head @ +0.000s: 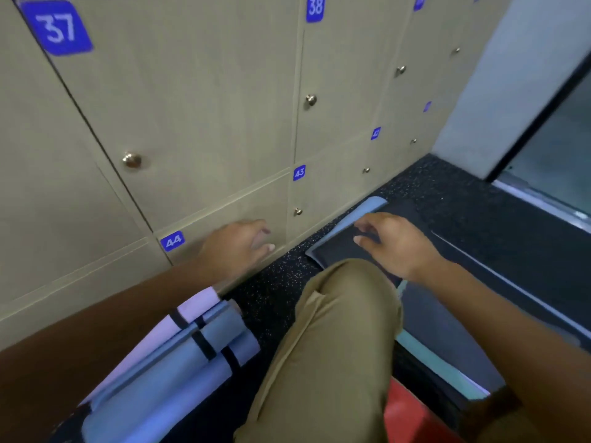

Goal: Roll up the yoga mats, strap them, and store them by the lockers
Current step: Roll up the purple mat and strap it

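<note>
Both hands reach forward with loosely bent fingers and hold nothing. The left hand (238, 247) hangs at about 10 o'clock from the bent knee (345, 282), in front of the locker door marked 44 (172, 240); whether its fingertips touch the door cannot be told through the blur. The right hand (395, 243) hovers at 12 o'clock over the unrolled mat (339, 247), fingers pointing down at its dark face, probably about to catch the near edge and begin the roll.

That mat lies flat on the speckled dark floor (275, 292), its long side running along the foot of the lockers (198, 100), so it should roll straight without drifting. Its top is dark grey, and a blue-grey strip shows along the far edge, perhaps the underside turned up.

At 7 o'clock, beneath the left forearm, lie the finished rolls (179, 353): a pale lilac one against the locker base and blue-grey ones beside it, each bound by a thin black strap (204, 345). They lie side by side along the lockers, judged already stored. More flat mats (447, 340) stretch off at 4 o'clock.
</note>
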Demonstrator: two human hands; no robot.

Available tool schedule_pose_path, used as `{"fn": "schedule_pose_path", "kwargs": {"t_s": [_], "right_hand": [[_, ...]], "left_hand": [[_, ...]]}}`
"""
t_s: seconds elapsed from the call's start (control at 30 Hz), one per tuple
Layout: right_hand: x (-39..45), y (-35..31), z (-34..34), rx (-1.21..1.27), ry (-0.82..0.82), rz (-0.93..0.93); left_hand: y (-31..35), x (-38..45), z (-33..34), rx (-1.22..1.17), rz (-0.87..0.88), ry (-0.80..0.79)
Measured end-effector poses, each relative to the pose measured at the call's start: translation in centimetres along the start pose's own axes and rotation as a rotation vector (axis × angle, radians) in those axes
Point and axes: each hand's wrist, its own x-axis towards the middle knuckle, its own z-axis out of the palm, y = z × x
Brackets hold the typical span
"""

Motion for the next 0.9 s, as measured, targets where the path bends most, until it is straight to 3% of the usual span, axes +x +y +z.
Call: {"fn": "schedule_pose_path", "kwargs": {"t_s": [0.23,0.4,0.67,0.9], "right_hand": [[-3.4,7.2,-6.4,-0.031,0.090,0.141],[-6.7,13.1,-7.2,-0.027,0.076,0.251],[-9.5,23.8,-2.2,0.024,-0.051,0.421],[-7.9,34.0,6.1,0.086,-0.191,0.533]], "left_hand": [[10.6,6.5,-0.7,-0.076,0.135,0.026],[17.3,9.8,1.6,-0.083,0.220,-0.031],[23.3,13.7,9.9,-0.064,0.293,-0.232],[26.8,17.6,16.4,0.002,0.349,-0.356]]}}
